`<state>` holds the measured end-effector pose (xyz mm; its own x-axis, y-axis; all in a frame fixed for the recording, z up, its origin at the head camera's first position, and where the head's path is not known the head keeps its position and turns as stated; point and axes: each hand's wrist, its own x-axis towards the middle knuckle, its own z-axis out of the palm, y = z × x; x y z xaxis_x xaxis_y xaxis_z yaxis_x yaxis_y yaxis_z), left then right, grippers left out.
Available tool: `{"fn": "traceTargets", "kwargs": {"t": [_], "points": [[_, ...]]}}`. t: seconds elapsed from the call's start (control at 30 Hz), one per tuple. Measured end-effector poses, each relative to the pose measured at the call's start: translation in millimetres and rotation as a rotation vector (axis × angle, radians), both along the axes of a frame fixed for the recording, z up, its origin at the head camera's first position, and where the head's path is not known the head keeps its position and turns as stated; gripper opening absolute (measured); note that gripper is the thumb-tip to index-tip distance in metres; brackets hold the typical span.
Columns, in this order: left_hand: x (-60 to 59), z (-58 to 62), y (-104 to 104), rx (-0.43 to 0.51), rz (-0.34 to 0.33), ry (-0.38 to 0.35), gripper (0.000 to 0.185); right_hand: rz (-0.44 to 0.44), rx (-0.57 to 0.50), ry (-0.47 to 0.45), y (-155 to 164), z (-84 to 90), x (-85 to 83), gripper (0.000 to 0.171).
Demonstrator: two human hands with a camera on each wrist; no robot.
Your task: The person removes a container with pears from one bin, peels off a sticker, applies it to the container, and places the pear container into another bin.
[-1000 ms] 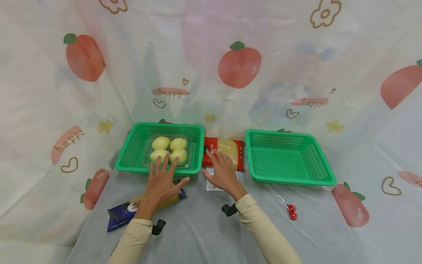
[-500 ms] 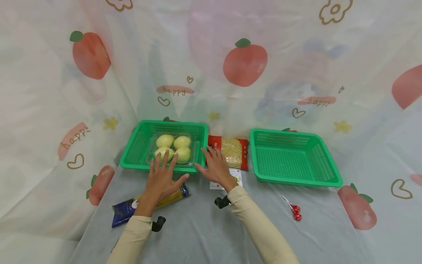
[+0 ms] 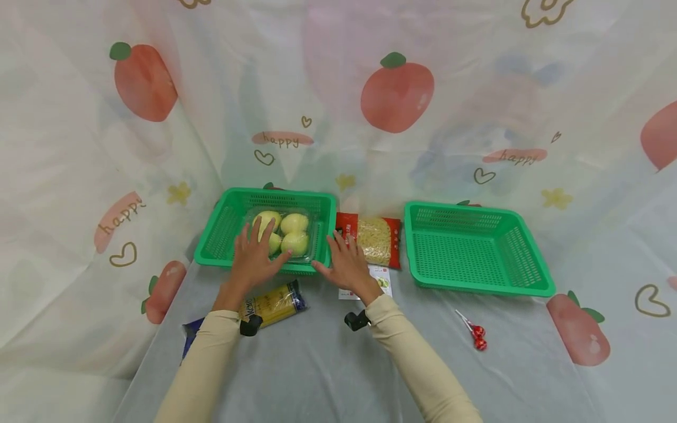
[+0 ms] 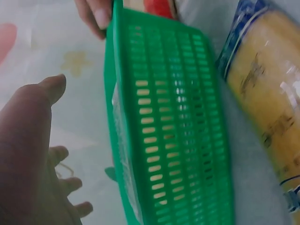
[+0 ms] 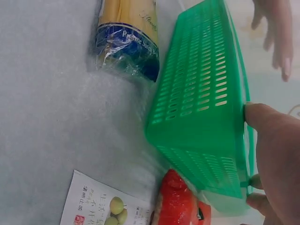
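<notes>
Hands apart, fingers straight: left hand [image 3: 252, 258] spread over the fruit tray [image 3: 282, 235] inside the left basket [image 3: 222, 235], apparently to get at the tray, right hand [image 3: 346, 265] flat at that basket's near right corner, likely bracing it.

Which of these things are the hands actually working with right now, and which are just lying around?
In hand: left hand, right hand, left green basket, clear tray of yellow-green fruit.
Lying about: empty green basket, red noodle packet, spaghetti pack, lollipops, leaflet.
</notes>
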<state>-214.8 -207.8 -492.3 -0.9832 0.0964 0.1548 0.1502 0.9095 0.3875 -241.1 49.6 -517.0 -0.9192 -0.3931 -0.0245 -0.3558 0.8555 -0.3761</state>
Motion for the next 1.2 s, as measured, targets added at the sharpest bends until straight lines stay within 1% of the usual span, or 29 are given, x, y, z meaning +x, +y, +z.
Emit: {"fn": "traceTargets", "kwargs": {"t": [0.17, 0.23, 0.4, 0.47, 0.57, 0.67, 0.87, 0.97, 1.03, 1.13, 1.2], "points": [[-18.2, 6.1, -10, 0.043, 0.018, -0.09, 0.091, -0.004, 0.007, -0.009, 0, 3.4, -0.4, 0.089], [-26.6, 6.3, -13, 0.063, 0.025, -0.118, 0.091, -0.001, 0.011, -0.01, 0, 6.3, 0.7, 0.089], [-54.4, 0.7, -24, 0.13, 0.039, -0.187, 0.094, -0.004, 0.04, 0.003, 3, 7.2, -1.9, 0.09], [-65.0, -3.1, -30, 0.157, 0.039, -0.202, 0.095, -0.006, 0.051, 0.01, 4, 7.5, -3.5, 0.09], [-75.5, -6.3, -37, 0.198, 0.032, -0.215, 0.096, -0.004, 0.06, 0.005, 4, 9.4, -4.4, 0.091], [-80.1, -6.1, -44, 0.237, 0.036, -0.233, 0.094, 0.007, 0.064, -0.006, 2, 10.9, -3.8, 0.091], [-85.4, 0.3, -47, 0.311, 0.082, -0.286, 0.09, -0.006, 0.077, -0.014, 2, 10.6, -4.3, 0.091], [-87.5, 0.8, -48, 0.373, 0.113, -0.34, 0.089, -0.014, 0.074, -0.019, 2, 10.6, -3.6, 0.092], [-89.3, -1.5, -48, 0.431, 0.141, -0.383, 0.089, -0.017, 0.072, -0.023, 2, 11.0, -3.0, 0.092], [-91.6, -8.0, -52, 0.521, 0.191, -0.451, 0.089, -0.01, 0.078, -0.027, 1, 12.9, -1.8, 0.092], [-93.3, -13.1, -56, 0.553, 0.22, -0.482, 0.088, -0.002, 0.083, -0.022, 0, 14.5, -1.6, 0.092]]}}
